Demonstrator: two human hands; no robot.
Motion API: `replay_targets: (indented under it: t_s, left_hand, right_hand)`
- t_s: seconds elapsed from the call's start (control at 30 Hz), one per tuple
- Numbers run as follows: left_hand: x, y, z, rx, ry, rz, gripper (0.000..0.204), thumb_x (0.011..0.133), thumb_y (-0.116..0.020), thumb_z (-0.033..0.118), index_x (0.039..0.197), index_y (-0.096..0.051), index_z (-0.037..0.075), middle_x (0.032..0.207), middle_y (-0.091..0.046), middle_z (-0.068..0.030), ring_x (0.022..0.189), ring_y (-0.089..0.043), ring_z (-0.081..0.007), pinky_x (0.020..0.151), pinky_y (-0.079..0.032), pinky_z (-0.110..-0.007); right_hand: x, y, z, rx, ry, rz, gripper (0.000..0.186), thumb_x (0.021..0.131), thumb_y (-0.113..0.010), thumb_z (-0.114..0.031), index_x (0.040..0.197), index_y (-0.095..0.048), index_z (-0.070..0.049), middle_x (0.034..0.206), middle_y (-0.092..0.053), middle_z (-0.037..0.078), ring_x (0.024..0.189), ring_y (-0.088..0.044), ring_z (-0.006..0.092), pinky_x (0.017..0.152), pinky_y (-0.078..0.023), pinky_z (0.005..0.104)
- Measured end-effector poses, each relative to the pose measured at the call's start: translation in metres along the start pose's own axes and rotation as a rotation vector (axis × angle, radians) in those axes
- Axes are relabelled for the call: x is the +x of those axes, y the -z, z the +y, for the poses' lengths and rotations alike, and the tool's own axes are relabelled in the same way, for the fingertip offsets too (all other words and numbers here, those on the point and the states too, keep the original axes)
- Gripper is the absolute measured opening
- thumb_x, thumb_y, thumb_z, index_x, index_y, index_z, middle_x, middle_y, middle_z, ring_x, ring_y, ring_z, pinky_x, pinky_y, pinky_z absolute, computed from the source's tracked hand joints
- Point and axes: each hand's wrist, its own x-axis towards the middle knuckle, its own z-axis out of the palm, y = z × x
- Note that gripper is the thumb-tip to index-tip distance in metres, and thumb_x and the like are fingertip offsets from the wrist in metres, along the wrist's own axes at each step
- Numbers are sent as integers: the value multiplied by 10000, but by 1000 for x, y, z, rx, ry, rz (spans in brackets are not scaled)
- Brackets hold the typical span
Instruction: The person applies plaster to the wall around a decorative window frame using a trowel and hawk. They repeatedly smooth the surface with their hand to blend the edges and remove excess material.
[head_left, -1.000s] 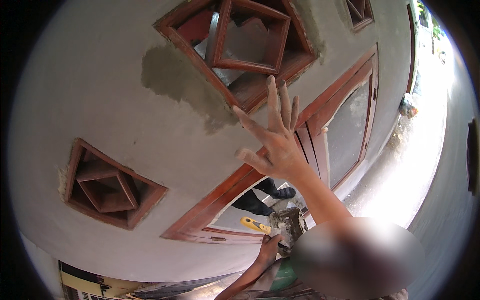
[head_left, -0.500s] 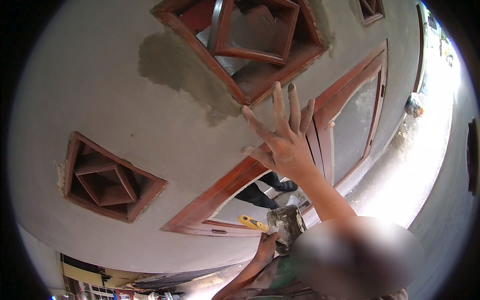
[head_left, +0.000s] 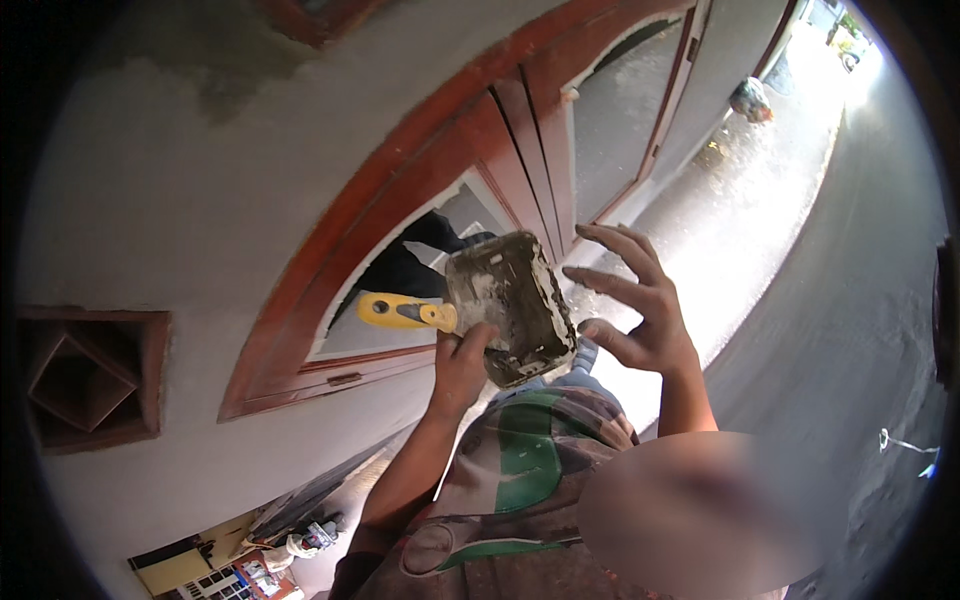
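My left hand (head_left: 462,365) grips a square, grimy metal container (head_left: 510,305) smeared with dark wet mortar. A scraper or trowel with a yellow handle (head_left: 390,310) lies across the container's left side, just above my thumb, its blade partly inside. My right hand (head_left: 630,300) is open, fingers apart and coated in grey dust, just right of the container. My patterned shirt (head_left: 520,460) is below. Past the container is a red-brown wooden door frame (head_left: 410,150) with glass panes (head_left: 615,110).
A plastered wall (head_left: 170,170) with a damp patch holds a small square wooden opening (head_left: 140,430). A narrow sunlit walkway (head_left: 740,230) runs past a bundled bag (head_left: 750,100), beside a grey wall (head_left: 840,340). Assorted items (head_left: 270,570) lie at lower left.
The view has tilted down. My right hand has come down from near the upper window opening to beside the container. My left hand and the container now show higher in view.
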Motion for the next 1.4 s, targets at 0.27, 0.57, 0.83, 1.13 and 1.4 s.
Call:
replay_targets:
  t_s: [0.27, 0.57, 0.83, 1.13, 1.4]
  left_hand:
    - [24, 12, 6, 118, -60, -265, 386, 866, -558, 4, 1252, -561, -7, 1154, -640, -103, 1039, -605, -212, 936, -482, -329]
    - [27, 36, -5, 62, -152, -399, 437, 841, -554, -18, 1277, -534, 0, 1172, -628, -102, 1039, -601, -200, 930, -486, -333]
    - [30, 42, -25, 119, -208, -339, 378, 832, -557, -5, 1208, -580, -31, 1065, -656, -94, 973, -612, -203, 905, -493, -335]
    - [9, 30, -6, 54, -88, -251, 348, 887, -579, 23, 1231, -599, -28, 1116, -670, -101, 1028, -618, -196, 941, -487, -324]
    - [-5, 20, 4, 71, -43, -169, 316, 892, -588, 12, 1205, -602, -21, 1113, -670, -61, 1041, -615, -161, 917, -491, -324]
  right_hand:
    - [-18, -50, -28, -408, -327, -155, 478, 789, -827, -298, 1242, -747, -168, 1666, -259, 191, 1517, -238, 453, 1223, -190, 639]
    - [-14, -116, -46, -616, -425, -126, 266, 737, -815, -232, 976, -809, -117, 1716, -177, 139, 1570, -100, 436, 1232, -13, 669]
    - [-19, -127, -36, -659, -413, -82, 181, 728, -816, -158, 906, -798, -127, 1710, -210, 139, 1571, -106, 441, 1226, 5, 673]
    - [8, -79, -36, 3, -421, 53, 241, 818, -821, -158, 1025, -769, -45, 1599, -426, 193, 1505, -303, 454, 1200, -305, 555]
    - [98, -21, -75, 742, -329, 170, 377, 1054, -561, -224, 1274, -671, 61, 1523, -497, 256, 1456, -425, 315, 1181, -309, 421]
